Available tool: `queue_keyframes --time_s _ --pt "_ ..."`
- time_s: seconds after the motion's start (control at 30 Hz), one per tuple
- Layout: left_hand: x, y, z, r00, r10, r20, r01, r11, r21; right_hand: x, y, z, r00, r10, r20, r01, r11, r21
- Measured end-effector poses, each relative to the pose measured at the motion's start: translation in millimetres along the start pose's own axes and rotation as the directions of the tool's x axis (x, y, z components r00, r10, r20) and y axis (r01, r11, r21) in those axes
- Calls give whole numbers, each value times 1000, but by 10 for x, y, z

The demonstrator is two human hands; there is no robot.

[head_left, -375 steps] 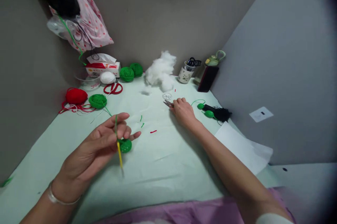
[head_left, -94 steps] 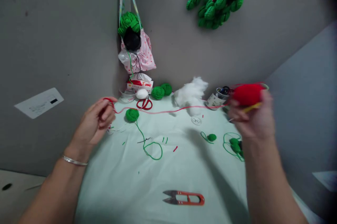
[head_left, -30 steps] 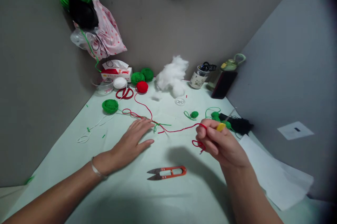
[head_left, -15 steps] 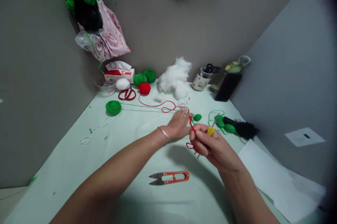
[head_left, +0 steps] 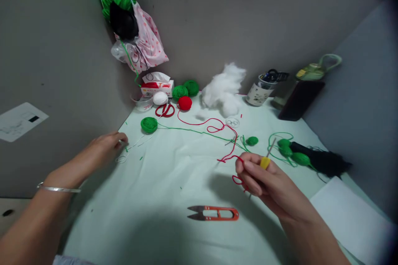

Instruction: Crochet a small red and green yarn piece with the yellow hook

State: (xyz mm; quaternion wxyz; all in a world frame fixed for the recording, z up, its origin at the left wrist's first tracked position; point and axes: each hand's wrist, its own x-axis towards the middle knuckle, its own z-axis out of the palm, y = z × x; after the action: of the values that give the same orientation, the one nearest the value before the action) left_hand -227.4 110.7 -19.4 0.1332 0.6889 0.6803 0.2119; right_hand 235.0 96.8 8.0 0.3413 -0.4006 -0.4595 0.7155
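My right hand [head_left: 264, 180] is closed around a yellow-handled crochet hook [head_left: 265, 161] and a loop of red yarn [head_left: 228, 157]. That strand runs back over the table to a red yarn ball [head_left: 185, 103]. My left hand [head_left: 107, 144] is stretched to the table's left edge, its fingertips pinched at a thin white thread [head_left: 122, 158]. A green yarn ball [head_left: 149, 124] lies just beyond it, with a green strand trailing right. Orange thread snips [head_left: 214, 213] lie on the cloth in front of my right hand.
White stuffing [head_left: 225, 88], a tissue box [head_left: 157, 87], red scissors [head_left: 164, 110], more green balls [head_left: 185, 89] and a cup [head_left: 259, 91] line the back wall. Small green crocheted pieces [head_left: 292, 153] and a black tuft [head_left: 323, 161] lie at right. White paper [head_left: 354, 219] covers the near right corner.
My left hand has swung from the middle of the table, beside my right hand, over to the left edge at the white thread. My right hand keeps hold of the hook and red yarn.
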Motion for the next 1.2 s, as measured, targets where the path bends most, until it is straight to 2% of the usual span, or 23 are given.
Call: queue_keyframes --time_s 0.1,0.2,0.3,0.37,0.4,0.47,0.53,0.63,0.73,0.83,1.0,1.1,1.2 --pt "-31 -185 106 997 -34 62 29 997 76 14 -9 12 1000 -4 -4 4 1000 -2" --pt "-94 -167 101 998 -54 21 52 993 102 30 -22 12 1000 -18 -5 18 1000 1" --pt "-179 -72 -58 983 -92 -162 109 989 102 30 -29 2 999 -35 -17 34 999 -4" --pt "-194 -5 -172 936 -122 -332 148 987 56 19 -25 -3 999 -29 -21 29 1000 -4" --pt "-171 20 -209 916 -139 -375 165 986 37 14 -21 -3 1000 -24 -21 24 1000 -3" --pt "-52 42 -222 928 -171 -332 200 978 55 9 -11 5 1000 -13 -16 13 1000 -1" --pt "150 22 -144 948 -199 -249 229 968 99 13 -1 19 1000 -8 -6 8 1000 -5" --pt "484 -33 87 965 -244 -95 255 958 129 33 7 36 1000 -8 7 8 1000 -19" --pt "680 -47 304 961 -276 -28 277 956 95 44 3 37 1000 -9 12 9 1000 -29" --pt "684 -33 343 962 -268 -51 269 963 15 37 -5 26 1000 -5 17 5 1000 -19" --pt "589 -89 112 945 -264 -192 264 964 -28 24 4 32 1000 -9 24 9 1000 -1" --pt "619 -144 86 944 -276 -182 285 958 26 30 19 53 999 11 33 -11 1000 4" --pt "694 -176 192 954 -271 -126 281 958 65 45 27 73 999 6 46 -7 1000 15"
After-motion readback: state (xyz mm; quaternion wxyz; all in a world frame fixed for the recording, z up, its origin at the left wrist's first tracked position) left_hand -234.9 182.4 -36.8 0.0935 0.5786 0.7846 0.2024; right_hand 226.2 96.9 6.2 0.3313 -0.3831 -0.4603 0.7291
